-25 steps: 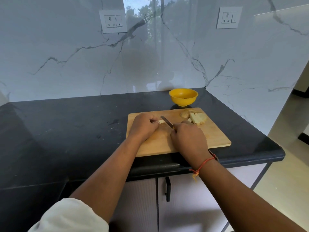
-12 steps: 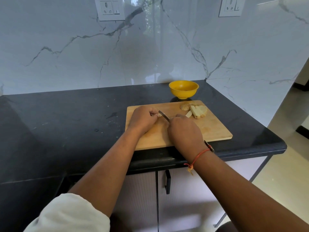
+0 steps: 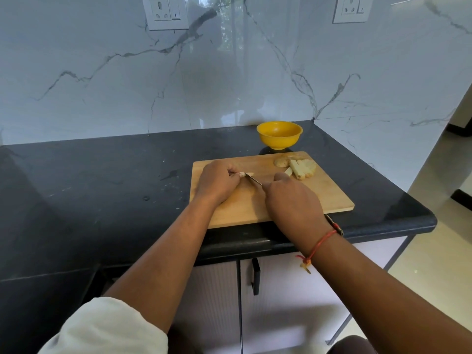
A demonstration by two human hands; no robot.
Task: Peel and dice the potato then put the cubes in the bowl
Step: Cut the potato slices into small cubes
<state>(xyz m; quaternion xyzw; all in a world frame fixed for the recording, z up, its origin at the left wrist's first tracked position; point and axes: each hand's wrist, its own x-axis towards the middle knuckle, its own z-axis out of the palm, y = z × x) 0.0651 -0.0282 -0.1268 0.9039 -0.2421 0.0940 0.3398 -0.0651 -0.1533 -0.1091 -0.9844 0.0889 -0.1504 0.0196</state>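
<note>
"Potato stick (image 3: 247, 174) first: where does it lie?"

"On the cutting board (image 3: 332, 198), towards its left half, poking out to the right from under the left hand (image 3: 217, 183). The left fingers (image 3: 233, 172) are curled down and pinch its left end against the wood."

"And its long axis?"

"It seems to run roughly left to right across the board, though the piece is small and partly covered, so I would not swear to it."

"Where is the knife (image 3: 254, 180)?"

"In the right hand (image 3: 293, 203), whose fingers are wrapped round the hidden handle. The blade slants up and to the left, and its tip meets the stick just beside the left fingertips."

"So the cut turns on that gap?"

"I judge so. The blade stands on the free, right side of the pinch, very close to the fingertips; each slice has to fall there, with the left hand backing away leftwards."

"What of the rest?"

"A heap of cut sticks (image 3: 302, 168) waits at the board's far right corner, nearer the right hand. The yellow bowl (image 3: 279, 134) stands on the desk (image 3: 102, 187) just beyond the board, and I see no cubes in it."
</note>
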